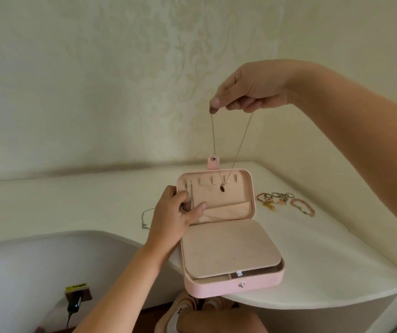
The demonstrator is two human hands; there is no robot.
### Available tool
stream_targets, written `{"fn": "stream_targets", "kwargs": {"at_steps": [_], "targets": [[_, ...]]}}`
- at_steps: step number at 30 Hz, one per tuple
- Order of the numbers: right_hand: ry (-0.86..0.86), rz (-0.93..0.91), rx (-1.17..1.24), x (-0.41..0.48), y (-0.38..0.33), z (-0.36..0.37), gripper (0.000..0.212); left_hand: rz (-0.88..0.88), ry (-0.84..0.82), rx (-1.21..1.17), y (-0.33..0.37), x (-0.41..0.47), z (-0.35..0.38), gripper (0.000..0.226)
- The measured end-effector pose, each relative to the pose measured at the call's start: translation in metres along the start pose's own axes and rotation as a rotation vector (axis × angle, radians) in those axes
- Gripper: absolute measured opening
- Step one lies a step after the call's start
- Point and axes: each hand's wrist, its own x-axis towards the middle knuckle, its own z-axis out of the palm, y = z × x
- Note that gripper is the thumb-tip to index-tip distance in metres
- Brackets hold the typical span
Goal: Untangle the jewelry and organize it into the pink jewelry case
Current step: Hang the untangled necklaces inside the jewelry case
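Flanking the pink case (216, 288) lie bracelets (299, 204) and a chain (144, 218).

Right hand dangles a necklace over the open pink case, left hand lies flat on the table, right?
No. In the head view the left hand grips the open lid of the pink case rather than lying flat. The right hand does dangle the necklace over it.

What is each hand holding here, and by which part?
The right hand pinches a thin necklace at the top of its chain, pendant dangling below. The left hand grips the left edge of the open lid of the pink jewelry case.
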Motion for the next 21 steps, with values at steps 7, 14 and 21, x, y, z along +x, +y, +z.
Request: {"fn": "stream_targets", "kwargs": {"at_steps": [7, 14, 21], "targets": [[-0.049, 0.039, -0.051, 0.03, 0.009, 0.016, 0.017, 0.018, 0.006, 0.003, 0.0, 0.001, 0.0, 0.039], [-0.094, 0.037, -0.013, 0.038, 0.016, 0.025, 0.019, 0.022, 0.003, 0.011, -0.005, 0.002, 0.003, 0.044], [-0.162, 0.03, 0.068, 0.042, 0.02, 0.027, 0.029, 0.016, 0.004, 0.009, -0.005, 0.001, 0.004, 0.041]]}}
